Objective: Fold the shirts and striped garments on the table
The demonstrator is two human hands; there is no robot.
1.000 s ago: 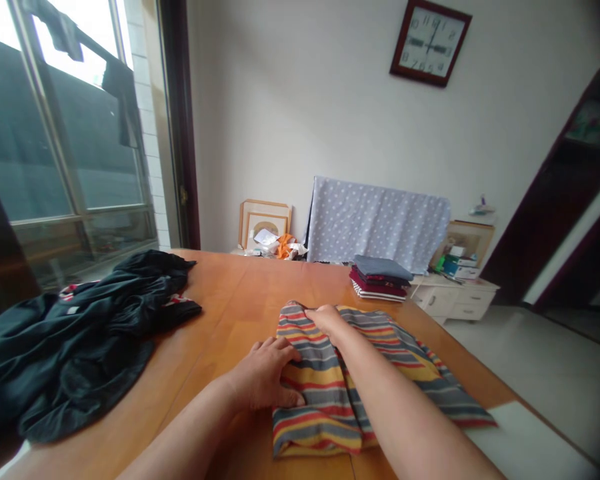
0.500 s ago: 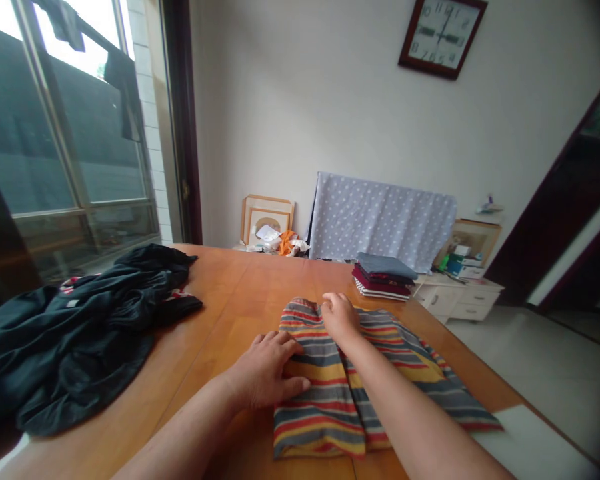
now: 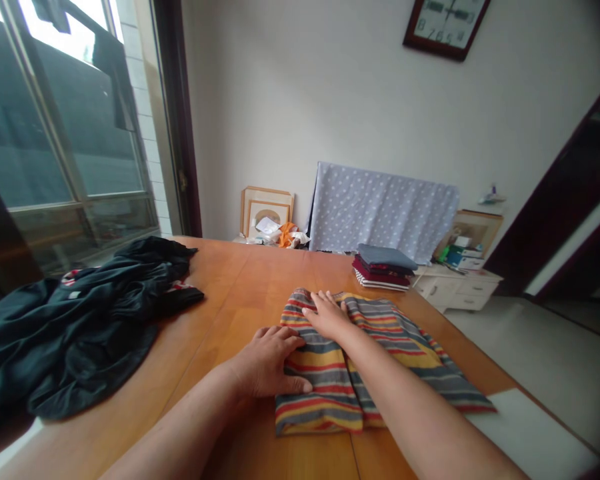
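A striped garment (image 3: 325, 390) in grey, yellow and red lies on the wooden table (image 3: 230, 300) in front of me, its left side folded over toward the middle. My left hand (image 3: 273, 360) rests at the garment's left edge, thumb and fingers apart, fingertips on the cloth. Higher up, my right hand (image 3: 329, 315) lies flat on the folded part near the far end, its fingers spread. My right forearm crosses over the garment and hides some of it.
Black clothing (image 3: 105, 320) lies crumpled on the table's left. A stack of folded clothes (image 3: 384, 267) sits at the far right corner. Beyond the table are a dotted grey cloth (image 3: 380, 207), picture frames (image 3: 267, 207) and a white cabinet (image 3: 460, 291). A white sheet-like surface (image 3: 525, 427) shows at right.
My right hand has opened from curled fingers to a flat spread on the fold, moving slightly left. The left hand stays nearly in place. The view has tilted down slightly.
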